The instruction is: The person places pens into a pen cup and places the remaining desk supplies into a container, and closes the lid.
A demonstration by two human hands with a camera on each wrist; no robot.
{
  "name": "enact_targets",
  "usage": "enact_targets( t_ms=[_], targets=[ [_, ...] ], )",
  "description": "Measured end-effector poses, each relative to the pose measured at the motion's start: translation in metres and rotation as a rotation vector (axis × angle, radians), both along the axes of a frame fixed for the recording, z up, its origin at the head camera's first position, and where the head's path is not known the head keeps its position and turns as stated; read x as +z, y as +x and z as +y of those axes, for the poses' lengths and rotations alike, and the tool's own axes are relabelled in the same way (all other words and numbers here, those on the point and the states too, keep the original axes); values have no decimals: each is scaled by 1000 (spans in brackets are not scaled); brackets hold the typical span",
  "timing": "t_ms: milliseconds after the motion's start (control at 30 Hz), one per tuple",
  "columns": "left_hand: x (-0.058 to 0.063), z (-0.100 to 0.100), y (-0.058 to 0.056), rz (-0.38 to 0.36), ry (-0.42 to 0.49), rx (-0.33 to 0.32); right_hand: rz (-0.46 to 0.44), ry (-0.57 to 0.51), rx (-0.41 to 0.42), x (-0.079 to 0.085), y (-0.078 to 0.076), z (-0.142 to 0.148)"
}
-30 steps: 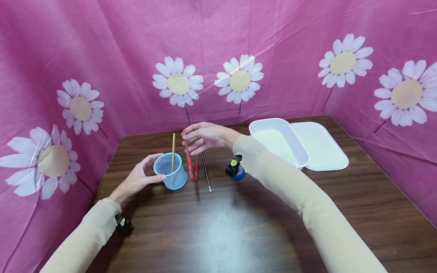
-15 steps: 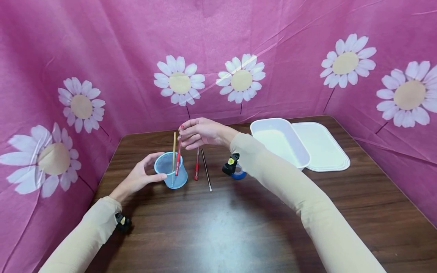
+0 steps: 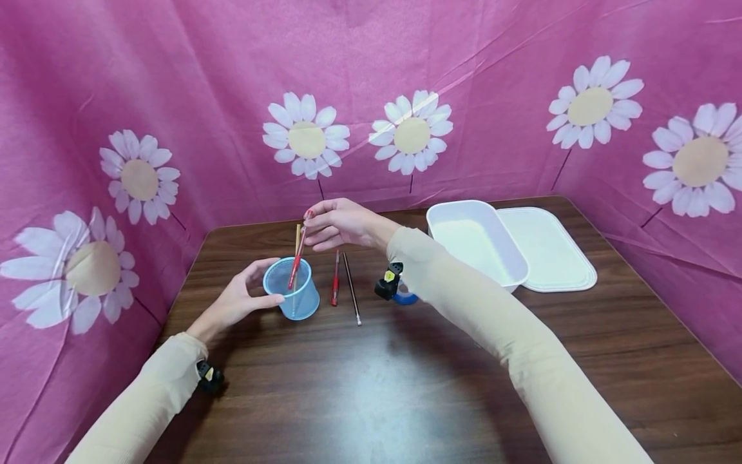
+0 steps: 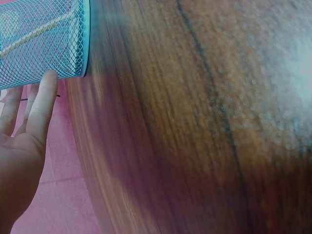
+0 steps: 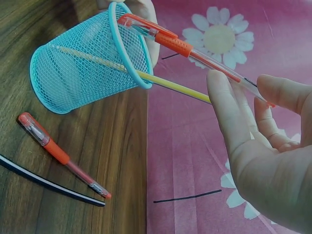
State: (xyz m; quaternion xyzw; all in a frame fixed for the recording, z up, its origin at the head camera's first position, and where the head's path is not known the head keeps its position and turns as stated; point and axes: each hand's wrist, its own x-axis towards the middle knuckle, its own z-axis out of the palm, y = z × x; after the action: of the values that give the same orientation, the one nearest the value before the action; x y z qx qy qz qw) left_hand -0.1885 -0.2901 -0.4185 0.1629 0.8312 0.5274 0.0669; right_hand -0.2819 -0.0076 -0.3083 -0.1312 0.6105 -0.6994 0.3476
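Observation:
My left hand [image 3: 234, 299] holds a light-blue mesh pen cup [image 3: 305, 303] upright on the table, thumb at the near rim and fingers round the far side. A yellow pencil [image 5: 180, 88] leans inside the cup. My right hand [image 3: 344, 222] pinches a red gel pen [image 5: 175, 45] by its end, between thumb and fingers. The pen slants down, its capped end just inside the cup's mouth. Right of the cup, a second red gel pen [image 3: 335, 283] lies on the table. Beside it lies a dark pencil [image 3: 352, 290] with a pale end.
A roll of blue tape [image 3: 407, 299] sits under my right wrist, partly hidden by the wrist camera. Towards the back right stands a white plastic container [image 3: 518, 261], with its white lid [image 3: 553, 251] beside it. Pink flowered cloth [image 3: 359, 58] hangs behind the wooden table [image 3: 324, 386].
My right hand has carried the red gel pen left from beside the cup to above it, then lowered its capped end into the mouth. My left hand has stayed on the cup.

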Motion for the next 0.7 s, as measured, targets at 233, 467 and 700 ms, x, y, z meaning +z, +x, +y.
enact_targets(
  t_ms=[233, 467, 700],
  targets=[
    [0, 1, -1, 2, 5, -1, -1, 16, 1, -6, 1, -5],
    [0, 1, -1, -1, 16, -9, -12, 37, -8, -13, 3, -9],
    [0, 0, -1, 7, -1, -2, 21, 85, -3, -21, 3, -12]
  ],
)
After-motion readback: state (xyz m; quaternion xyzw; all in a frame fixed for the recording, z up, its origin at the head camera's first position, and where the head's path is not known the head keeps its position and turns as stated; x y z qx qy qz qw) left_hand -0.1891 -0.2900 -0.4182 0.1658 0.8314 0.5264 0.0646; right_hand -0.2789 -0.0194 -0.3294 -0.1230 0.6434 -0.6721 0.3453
